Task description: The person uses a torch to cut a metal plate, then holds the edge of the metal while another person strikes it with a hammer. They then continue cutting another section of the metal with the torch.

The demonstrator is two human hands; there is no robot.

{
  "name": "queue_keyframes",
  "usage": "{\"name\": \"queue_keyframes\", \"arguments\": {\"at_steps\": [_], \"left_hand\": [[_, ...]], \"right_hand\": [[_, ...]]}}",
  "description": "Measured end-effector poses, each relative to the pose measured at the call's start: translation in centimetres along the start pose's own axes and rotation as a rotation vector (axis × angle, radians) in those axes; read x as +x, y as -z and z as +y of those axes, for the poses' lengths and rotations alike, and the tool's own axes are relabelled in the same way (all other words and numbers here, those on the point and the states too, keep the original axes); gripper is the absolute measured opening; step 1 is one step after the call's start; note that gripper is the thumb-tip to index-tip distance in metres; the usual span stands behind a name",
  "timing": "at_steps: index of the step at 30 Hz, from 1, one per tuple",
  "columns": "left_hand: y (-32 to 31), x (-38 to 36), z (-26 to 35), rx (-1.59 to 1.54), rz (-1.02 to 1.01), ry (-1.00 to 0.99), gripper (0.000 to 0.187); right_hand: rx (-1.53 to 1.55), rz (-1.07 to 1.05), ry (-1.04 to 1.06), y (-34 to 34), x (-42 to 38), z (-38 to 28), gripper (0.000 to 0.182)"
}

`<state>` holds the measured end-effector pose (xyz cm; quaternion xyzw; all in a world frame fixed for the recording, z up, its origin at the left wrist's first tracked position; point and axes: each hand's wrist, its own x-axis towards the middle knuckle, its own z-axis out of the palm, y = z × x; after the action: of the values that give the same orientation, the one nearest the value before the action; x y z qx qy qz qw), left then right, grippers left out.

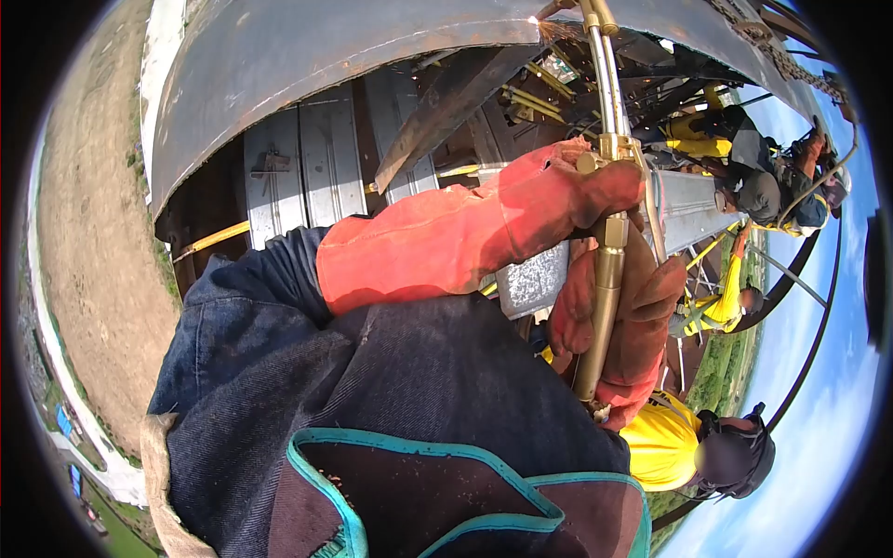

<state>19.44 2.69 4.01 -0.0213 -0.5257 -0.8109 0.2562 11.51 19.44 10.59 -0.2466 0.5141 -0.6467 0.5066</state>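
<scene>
A brass cutting torch (608, 307) runs from the top of the view down to the centre right. My left hand (600, 191), in a long red glove, is closed around the torch near its valves. Lower down, my right hand (646, 298), also in a red glove, wraps round the brass handle. The torch's front tubes lead up to a curved steel plate (344, 56). Sparks and a bright spot (533, 19) show at the plate's edge, beside a pale line marked on it. The torch tip is partly out of view.
Ribbed metal panels (330, 153) and a rusty beam (446, 116) lie beyond the plate's edge. A person in yellow (662, 442) is close at lower right; others (716, 307) work farther off. A chain (791, 70) hangs at upper right.
</scene>
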Motion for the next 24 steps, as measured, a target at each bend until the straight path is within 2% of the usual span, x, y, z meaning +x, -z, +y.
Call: {"name": "queue_keyframes", "arguments": {"at_steps": [6, 15, 17, 19, 24], "left_hand": [[-0.1, -0.3, -0.2, -0.003, 0.001, 0.001, 0.045], [0.4, -0.1, -0.2, -0.005, 0.001, -0.005, 0.044], [0.4, -0.1, -0.1, -0.008, 0.003, -0.005, 0.043], [0.4, 0.0, -0.1, -0.009, 0.002, -0.004, 0.043], [0.2, -0.1, -0.2, -0.011, 0.003, 0.001, 0.043]], "right_hand": [[-0.019, 0.012, -0.009, 0.0, -0.2, -0.1, 0.069], [0.038, 0.081, -0.080, -0.3, -0.5, -0.5, 0.058], [-0.028, 0.046, -0.042, 0.1, -0.4, -0.2, 0.080], [-0.071, 0.021, -0.018, 0.6, -0.3, 0.0, 0.093], [-0.102, -0.039, 0.011, 1.7, 0.0, 0.3, 0.083]]}}
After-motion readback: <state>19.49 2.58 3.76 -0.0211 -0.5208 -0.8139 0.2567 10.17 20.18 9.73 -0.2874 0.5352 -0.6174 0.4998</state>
